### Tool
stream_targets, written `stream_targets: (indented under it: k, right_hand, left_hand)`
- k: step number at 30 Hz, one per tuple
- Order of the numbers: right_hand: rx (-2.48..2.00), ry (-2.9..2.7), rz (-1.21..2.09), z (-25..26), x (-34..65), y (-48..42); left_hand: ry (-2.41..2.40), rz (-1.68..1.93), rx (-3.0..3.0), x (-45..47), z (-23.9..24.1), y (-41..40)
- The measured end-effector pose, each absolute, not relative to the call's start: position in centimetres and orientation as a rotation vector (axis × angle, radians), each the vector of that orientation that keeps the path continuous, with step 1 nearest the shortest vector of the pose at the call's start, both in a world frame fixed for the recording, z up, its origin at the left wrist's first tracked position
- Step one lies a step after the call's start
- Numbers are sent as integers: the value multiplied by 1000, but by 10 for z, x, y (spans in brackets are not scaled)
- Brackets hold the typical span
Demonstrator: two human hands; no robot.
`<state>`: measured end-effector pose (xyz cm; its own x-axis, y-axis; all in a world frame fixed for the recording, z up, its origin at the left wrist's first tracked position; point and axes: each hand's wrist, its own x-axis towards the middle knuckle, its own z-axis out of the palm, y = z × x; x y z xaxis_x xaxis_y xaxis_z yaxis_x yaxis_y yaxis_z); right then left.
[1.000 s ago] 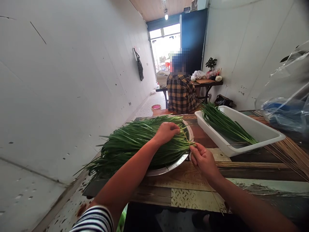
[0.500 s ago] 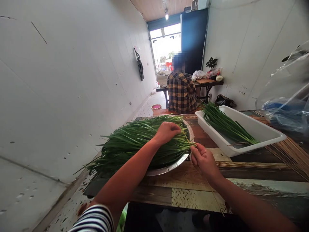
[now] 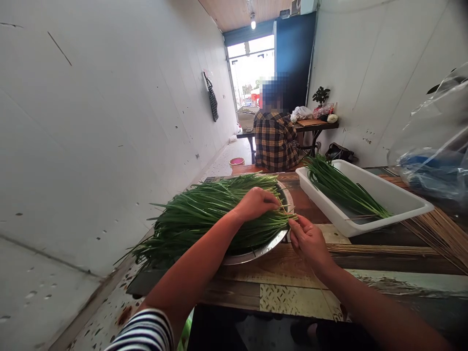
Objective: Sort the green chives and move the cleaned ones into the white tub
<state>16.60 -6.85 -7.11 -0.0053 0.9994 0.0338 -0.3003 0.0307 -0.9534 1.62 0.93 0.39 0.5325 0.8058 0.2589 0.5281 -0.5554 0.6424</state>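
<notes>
Many long green leaves [image 3: 197, 209] lie heaped in a round metal bowl [image 3: 256, 255], tips trailing to the left and pale stem ends facing right. From my distant seat I judge each leaf to be light, limp and easily bruised; the glints on them suggest they are wet, so probably slippery. The stem ends look firmer, and I would take hold there, pinching lightly across several at once.

My right hand [image 3: 309, 239] does that, thumb and forefinger closed on the stem ends at the bowl's right rim. My left hand [image 3: 258, 202] lies over the heap, just beside it, its fingertips drawn narrow on what looks like a thin strand [image 3: 282, 208]; it is too fine to be sure.

Farther right on the surface [image 3: 281, 297], a white tub [image 3: 325, 214] holds a smaller bunch [image 3: 347, 187], laid slantwise, with bare floor around it. Dry straws [image 3: 435, 234] lie along the tub's near right side. A clear bag [image 3: 424, 131] at the far right has something blue inside, which I cannot identify.
</notes>
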Motion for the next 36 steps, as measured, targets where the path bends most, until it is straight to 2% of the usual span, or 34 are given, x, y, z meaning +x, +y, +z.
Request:
stream_targets:
  k: [5, 11, 18, 36]
  right_hand:
    - [-968, -1003, 1322, -72, 167, -66]
    - [-938, -995, 1312, -72, 166, -67]
    - [-916, -1010, 1302, -71, 165, -68]
    - [-919, -1035, 1289, -72, 166, -68]
  left_hand:
    - [1365, 875, 2518, 7, 28, -11]
    - [1356, 447, 2889, -2, 20, -22]
    - [1556, 512, 2732, -1, 2, -31]
    - [1467, 537, 2723, 0, -7, -30]
